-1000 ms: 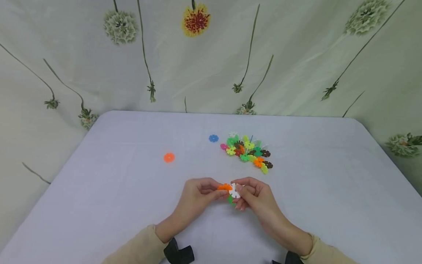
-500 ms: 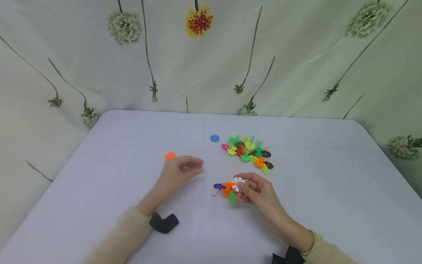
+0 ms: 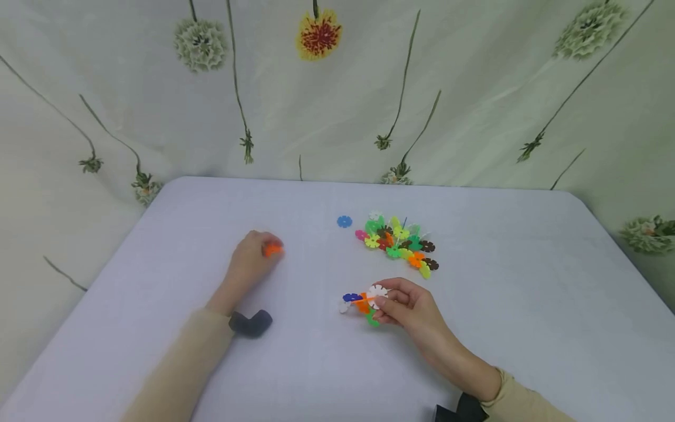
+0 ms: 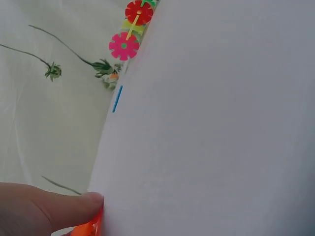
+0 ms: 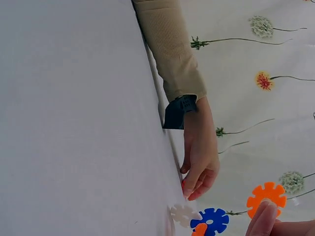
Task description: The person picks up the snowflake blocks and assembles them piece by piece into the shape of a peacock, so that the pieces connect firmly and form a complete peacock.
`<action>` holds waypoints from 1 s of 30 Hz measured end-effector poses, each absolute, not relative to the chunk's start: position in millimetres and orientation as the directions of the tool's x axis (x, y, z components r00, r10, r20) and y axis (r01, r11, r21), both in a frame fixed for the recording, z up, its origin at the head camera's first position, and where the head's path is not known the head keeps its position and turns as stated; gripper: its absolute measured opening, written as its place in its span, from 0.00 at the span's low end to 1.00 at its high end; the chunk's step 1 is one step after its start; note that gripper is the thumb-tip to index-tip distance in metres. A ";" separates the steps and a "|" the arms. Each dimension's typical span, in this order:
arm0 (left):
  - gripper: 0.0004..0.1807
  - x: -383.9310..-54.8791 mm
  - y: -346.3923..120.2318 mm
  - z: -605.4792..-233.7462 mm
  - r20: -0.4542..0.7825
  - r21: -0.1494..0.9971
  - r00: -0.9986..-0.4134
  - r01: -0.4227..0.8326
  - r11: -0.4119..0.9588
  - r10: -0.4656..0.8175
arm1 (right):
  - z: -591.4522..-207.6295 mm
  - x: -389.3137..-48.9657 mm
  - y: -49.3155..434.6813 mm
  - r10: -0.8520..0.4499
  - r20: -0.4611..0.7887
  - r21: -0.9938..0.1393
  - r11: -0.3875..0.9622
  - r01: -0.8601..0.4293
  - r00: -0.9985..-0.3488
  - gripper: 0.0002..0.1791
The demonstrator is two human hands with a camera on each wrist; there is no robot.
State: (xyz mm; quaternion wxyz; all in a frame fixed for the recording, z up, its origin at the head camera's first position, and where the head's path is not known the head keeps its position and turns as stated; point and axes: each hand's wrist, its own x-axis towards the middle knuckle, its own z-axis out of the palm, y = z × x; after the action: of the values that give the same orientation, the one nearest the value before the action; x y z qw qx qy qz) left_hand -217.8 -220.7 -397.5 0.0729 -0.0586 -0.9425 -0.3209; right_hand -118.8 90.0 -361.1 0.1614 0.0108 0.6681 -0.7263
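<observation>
In the head view my left hand (image 3: 248, 264) pinches an orange snowflake disc (image 3: 272, 250) at the left of the table. The left wrist view shows the thumb (image 4: 74, 209) pressed against this orange disc (image 4: 91, 226). At the table's middle front, my right hand (image 3: 419, 319) grips a joined cluster of snowflake discs. Its white disc (image 3: 377, 293) stands at the fingertips, with a blue disc (image 3: 351, 298), a pale disc (image 3: 344, 306), orange pieces (image 3: 363, 306) and a green disc (image 3: 372, 318) attached around it. Fingers partly cover the cluster.
A heap of many-coloured snowflake discs (image 3: 393, 251) lies beyond the right hand. One blue disc (image 3: 344, 221) lies alone to the heap's left. The white table (image 3: 184, 211) ends before a flower-patterned cloth (image 3: 464, 105).
My left hand has let go of the cluster, moved left and away from me, and taken hold of the lone orange disc. The right hand keeps the cluster at nearly the same spot.
</observation>
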 end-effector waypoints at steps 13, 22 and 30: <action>0.12 -178.6 -164.9 -355.7 0.019 0.824 -0.971 0.151 0.546 0.240 | -360.4 -118.5 92.2 -0.274 -0.218 -0.970 -0.045 0.239 -0.937 0.15; 0.07 -157.4 -128.4 -346.1 0.045 0.965 -0.839 0.177 0.193 0.542 | -358.6 -122.9 95.0 -0.341 -0.210 -0.974 -0.007 0.226 -0.916 0.15; 0.04 -149.1 -125.4 -352.7 0.076 0.940 -0.822 0.249 0.235 0.565 | -358.3 -116.0 94.7 -0.374 -0.209 -0.976 0.026 0.215 -0.904 0.17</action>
State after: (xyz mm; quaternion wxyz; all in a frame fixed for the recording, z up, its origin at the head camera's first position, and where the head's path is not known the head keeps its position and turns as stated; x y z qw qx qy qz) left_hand -149.1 -125.4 -352.7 -0.1412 -0.2631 -0.7731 -0.5596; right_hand -116.0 94.7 -358.3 0.2116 -0.0580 0.6842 -0.6955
